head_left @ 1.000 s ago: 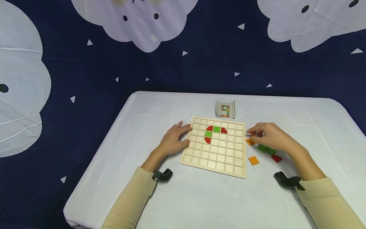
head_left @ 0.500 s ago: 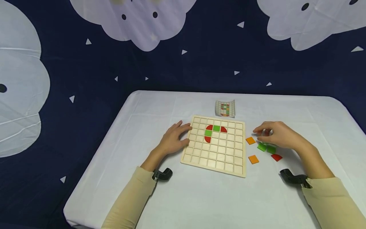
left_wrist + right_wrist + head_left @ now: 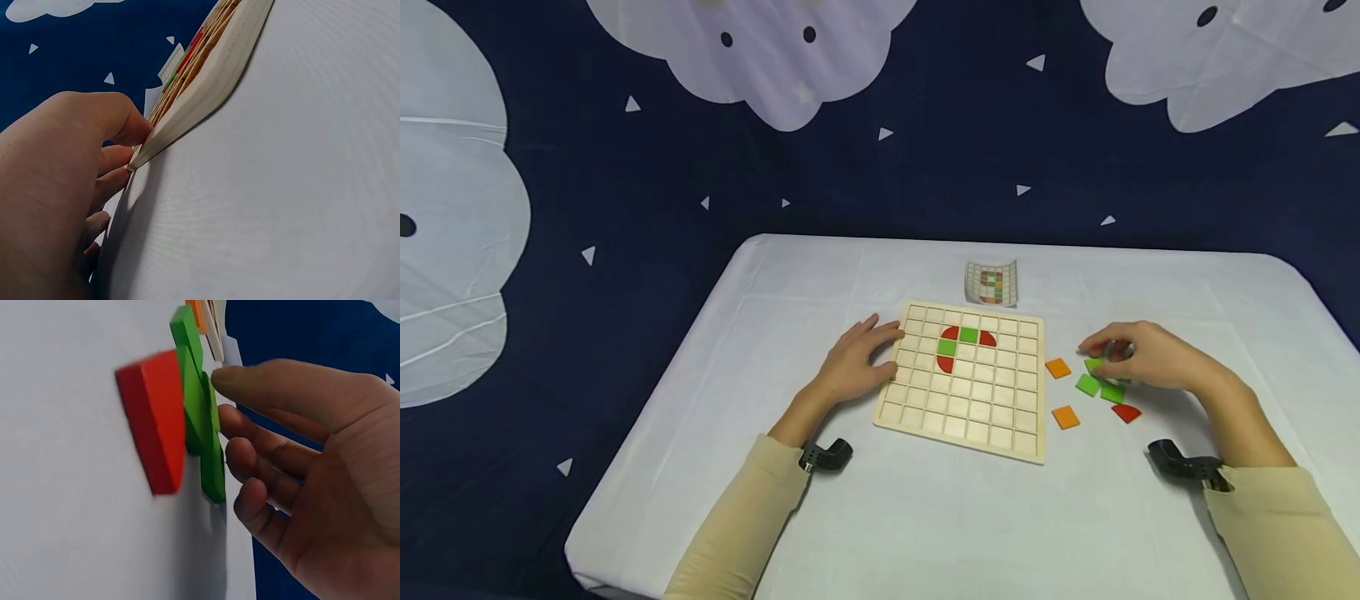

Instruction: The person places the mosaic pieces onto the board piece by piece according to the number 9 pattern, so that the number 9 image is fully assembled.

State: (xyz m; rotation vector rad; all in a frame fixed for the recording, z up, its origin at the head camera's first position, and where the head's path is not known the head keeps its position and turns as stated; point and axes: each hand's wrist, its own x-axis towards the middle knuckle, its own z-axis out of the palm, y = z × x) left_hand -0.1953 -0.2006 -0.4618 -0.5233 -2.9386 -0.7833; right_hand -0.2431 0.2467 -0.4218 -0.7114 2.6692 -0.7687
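Observation:
My left hand (image 3: 854,363) rests at the left edge of a pale wooden grid board (image 3: 925,408), thumb and fingers spread and touching its rim. The left wrist view shows the thumb (image 3: 134,128) against the board's corner. Set in the board are red quarter-round tiles (image 3: 945,364) and green square tiles (image 3: 947,347). My right hand (image 3: 1150,354) is over loose green tiles (image 3: 1087,384) right of the board, partly hiding some. Its thumb is close to a green tile (image 3: 195,403) in the right wrist view, with the fingers loosely bent and nothing gripped.
Two orange square tiles (image 3: 1065,417) lie between the board and the green ones. A loose red tile (image 3: 1126,413) lies nearer the front. Behind the board is a pattern card (image 3: 992,284) with curled edges. White cloth covers the table (image 3: 850,533).
My right hand has moved right, away from the upper orange tile and over the green tiles. The left hand stays at the board's edge, and the tiles on the board look the same.

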